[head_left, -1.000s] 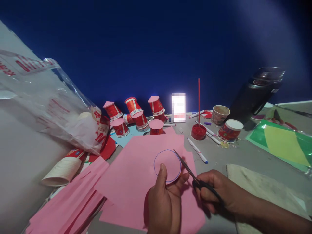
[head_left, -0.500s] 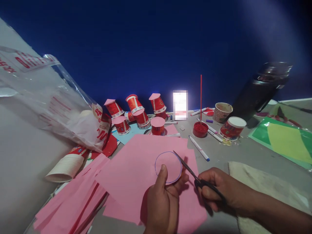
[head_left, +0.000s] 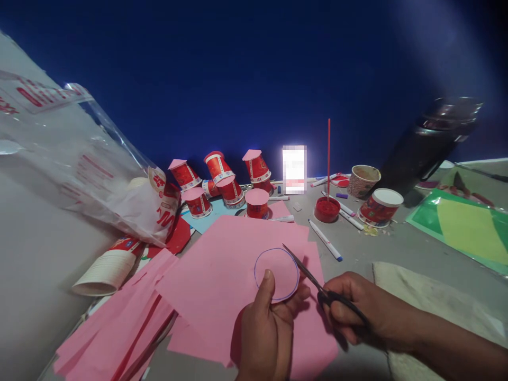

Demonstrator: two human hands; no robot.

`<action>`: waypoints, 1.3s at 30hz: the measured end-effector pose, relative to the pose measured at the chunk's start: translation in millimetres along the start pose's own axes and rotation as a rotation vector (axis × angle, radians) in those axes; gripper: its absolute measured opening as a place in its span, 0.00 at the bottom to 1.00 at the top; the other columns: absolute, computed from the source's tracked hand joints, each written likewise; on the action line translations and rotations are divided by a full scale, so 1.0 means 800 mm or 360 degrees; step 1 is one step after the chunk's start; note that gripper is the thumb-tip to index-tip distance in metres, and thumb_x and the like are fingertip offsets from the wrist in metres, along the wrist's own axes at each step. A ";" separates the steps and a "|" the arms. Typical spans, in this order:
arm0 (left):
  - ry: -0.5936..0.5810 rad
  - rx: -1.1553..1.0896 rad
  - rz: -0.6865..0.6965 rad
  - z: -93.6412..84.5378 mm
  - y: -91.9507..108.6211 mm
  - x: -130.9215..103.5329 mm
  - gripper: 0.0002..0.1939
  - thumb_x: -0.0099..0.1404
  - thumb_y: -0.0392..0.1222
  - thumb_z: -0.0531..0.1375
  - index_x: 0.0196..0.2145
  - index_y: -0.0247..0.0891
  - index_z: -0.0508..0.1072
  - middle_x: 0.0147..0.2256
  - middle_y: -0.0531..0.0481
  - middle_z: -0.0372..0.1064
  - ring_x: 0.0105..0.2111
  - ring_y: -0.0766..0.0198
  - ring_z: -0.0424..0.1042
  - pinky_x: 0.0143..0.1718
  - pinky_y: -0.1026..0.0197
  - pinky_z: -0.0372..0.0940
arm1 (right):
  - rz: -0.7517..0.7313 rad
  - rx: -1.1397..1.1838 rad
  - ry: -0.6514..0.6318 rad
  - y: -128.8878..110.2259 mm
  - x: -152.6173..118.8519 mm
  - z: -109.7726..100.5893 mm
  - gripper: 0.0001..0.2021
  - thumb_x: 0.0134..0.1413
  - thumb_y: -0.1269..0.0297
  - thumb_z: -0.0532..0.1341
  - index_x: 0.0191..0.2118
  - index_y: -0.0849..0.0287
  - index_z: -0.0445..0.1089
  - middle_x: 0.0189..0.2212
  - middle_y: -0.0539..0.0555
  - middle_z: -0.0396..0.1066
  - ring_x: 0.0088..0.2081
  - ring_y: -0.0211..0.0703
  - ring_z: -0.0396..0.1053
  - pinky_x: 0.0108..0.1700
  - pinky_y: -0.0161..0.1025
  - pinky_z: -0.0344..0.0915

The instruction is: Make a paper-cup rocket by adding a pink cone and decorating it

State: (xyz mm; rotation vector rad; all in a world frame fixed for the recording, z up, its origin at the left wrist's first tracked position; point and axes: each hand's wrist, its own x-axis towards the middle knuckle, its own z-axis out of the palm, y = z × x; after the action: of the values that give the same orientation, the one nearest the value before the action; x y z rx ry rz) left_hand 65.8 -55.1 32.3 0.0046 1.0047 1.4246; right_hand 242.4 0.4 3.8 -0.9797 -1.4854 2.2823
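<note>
My left hand [head_left: 266, 328] grips a large pink paper sheet [head_left: 214, 264] at its lower right, thumb on top and fingers beneath. A blue circle outline [head_left: 256, 259] is drawn on the sheet; the thumb tip lies inside it, and the paper is cut along the circle's lower right. My right hand [head_left: 351, 307] is closed on the black handles of scissors [head_left: 305, 271]. Their blades point up and left, with the tip just above the circle's upper right edge. More pink paper [head_left: 313, 328] lies under the sheet.
Red paper cups [head_left: 257, 206], several with pink tops, stand behind the sheet. Pink strips [head_left: 115, 323] and a plastic bag [head_left: 107, 159] are at left. A blue marker [head_left: 325, 241], a red pot [head_left: 327, 210], a lidded cup [head_left: 380, 209], a dark flask [head_left: 428, 143] and a cloth [head_left: 420, 291] are at right.
My left hand and the sheet with the circle have shifted slightly right. The scissors have stayed nearly in place, with their blades now nearer the circle's right edge.
</note>
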 end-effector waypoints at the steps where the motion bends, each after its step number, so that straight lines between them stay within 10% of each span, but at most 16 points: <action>1: -0.0014 0.0009 0.0010 0.000 0.000 0.000 0.22 0.52 0.47 0.76 0.38 0.25 0.82 0.38 0.33 0.82 0.31 0.52 0.81 0.38 0.56 0.73 | 0.0010 0.0005 0.0003 -0.001 0.000 0.001 0.27 0.46 0.38 0.71 0.22 0.59 0.66 0.14 0.46 0.65 0.16 0.29 0.53 0.20 0.32 0.44; 6: 0.0000 0.0022 0.0016 -0.003 -0.002 0.002 0.22 0.55 0.47 0.74 0.40 0.24 0.82 0.41 0.32 0.83 0.31 0.53 0.81 0.40 0.55 0.74 | 0.0087 0.0000 0.0044 -0.005 0.000 0.004 0.21 0.48 0.47 0.69 0.23 0.59 0.65 0.14 0.45 0.65 0.15 0.28 0.51 0.19 0.32 0.43; 39: 0.0025 0.0039 -0.0006 -0.010 0.010 -0.008 0.20 0.57 0.45 0.73 0.39 0.23 0.83 0.40 0.30 0.82 0.32 0.52 0.81 0.42 0.51 0.77 | 0.0085 -0.0095 -0.0100 -0.007 -0.005 -0.005 0.35 0.41 0.26 0.69 0.21 0.58 0.64 0.13 0.46 0.63 0.14 0.29 0.49 0.17 0.32 0.40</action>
State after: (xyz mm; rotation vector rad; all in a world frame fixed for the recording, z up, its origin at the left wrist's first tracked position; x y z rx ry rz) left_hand 55.6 -63.1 35.5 0.0092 1.0345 1.4106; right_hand 247.6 3.7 9.1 -0.9837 -1.5795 2.3385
